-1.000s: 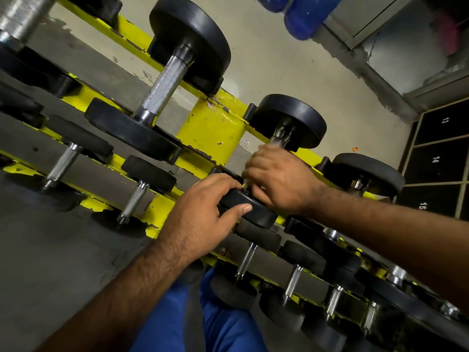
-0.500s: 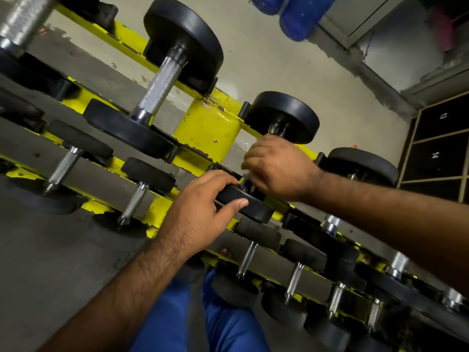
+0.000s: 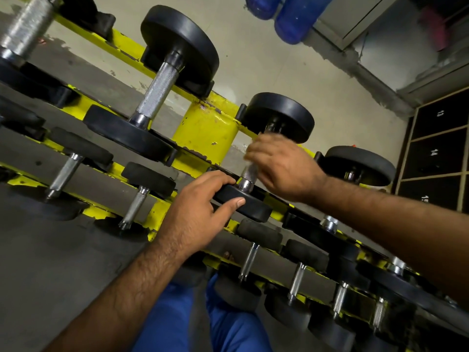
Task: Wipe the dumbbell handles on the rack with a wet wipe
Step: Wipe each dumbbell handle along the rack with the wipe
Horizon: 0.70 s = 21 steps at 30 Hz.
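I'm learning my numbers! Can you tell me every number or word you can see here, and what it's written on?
"13" on the top dark locker door at the right edge.
"14" on the locker door below it.
A third number on the next door down starts with "1", but the arm cuts it off, so it cannot be read fully.
No readable text shows on the dumbbells, the yellow rack or the blue bottles.

Dim, wide-angle warped edges, right hand (image 3: 280,165) motion-blurred
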### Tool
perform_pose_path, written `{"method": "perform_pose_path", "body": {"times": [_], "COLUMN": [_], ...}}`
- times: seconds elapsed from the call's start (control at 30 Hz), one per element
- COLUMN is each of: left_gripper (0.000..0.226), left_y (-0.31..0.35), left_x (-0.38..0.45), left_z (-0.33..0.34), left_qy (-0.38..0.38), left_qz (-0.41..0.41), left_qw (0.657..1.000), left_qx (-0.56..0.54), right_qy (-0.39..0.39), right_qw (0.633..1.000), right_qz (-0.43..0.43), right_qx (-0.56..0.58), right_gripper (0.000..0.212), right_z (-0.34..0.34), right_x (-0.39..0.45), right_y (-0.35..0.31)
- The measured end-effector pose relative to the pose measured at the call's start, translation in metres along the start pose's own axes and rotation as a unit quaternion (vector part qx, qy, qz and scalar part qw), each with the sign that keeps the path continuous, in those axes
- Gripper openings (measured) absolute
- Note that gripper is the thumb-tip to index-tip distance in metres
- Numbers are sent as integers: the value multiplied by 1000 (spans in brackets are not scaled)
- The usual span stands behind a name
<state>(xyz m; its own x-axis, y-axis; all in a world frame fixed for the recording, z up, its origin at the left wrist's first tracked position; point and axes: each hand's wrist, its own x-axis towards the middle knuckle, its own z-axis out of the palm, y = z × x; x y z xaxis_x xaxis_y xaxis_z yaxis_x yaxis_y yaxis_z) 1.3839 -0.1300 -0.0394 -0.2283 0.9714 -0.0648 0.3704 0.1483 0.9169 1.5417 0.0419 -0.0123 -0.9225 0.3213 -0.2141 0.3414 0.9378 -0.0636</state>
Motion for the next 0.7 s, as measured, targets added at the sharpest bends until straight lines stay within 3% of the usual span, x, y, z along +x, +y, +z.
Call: {"method": "perform_pose_path", "body": {"times": [0.1, 0.23, 0.37, 0.5, 0.63, 0.7], "left_gripper": [37, 34, 34, 29, 33, 35], "left_y": [0, -1, 0, -2, -3, -4], "left_x": [0, -1, -1, 0, 3, 2], "left_z": [-1, 1, 2, 0, 0, -1], "left_qy": [0, 2, -2, -8, -14, -16], "left_qz": [-6, -6, -11, -20, -15, -22], "left_qw": [1000, 1000, 1000, 999, 1000, 1000], "left_qx": [-7, -15, -18, -25, -14, -14], "right_qy": [-33, 33, -50, 12, -66, -44], "right_qw": [996, 999, 994, 1000, 987, 990], "right_qz": [-78, 17, -90, -1, -149, -136], "right_qx": [25, -9, 23, -5, 9, -9], "right_gripper": [42, 38, 40, 46, 45, 46], "right_z": [-1, -5, 0, -5, 0, -8], "right_x": [-7, -1, -3, -7, -9, -6], "right_y": [0, 13, -9, 11, -5, 11]}}
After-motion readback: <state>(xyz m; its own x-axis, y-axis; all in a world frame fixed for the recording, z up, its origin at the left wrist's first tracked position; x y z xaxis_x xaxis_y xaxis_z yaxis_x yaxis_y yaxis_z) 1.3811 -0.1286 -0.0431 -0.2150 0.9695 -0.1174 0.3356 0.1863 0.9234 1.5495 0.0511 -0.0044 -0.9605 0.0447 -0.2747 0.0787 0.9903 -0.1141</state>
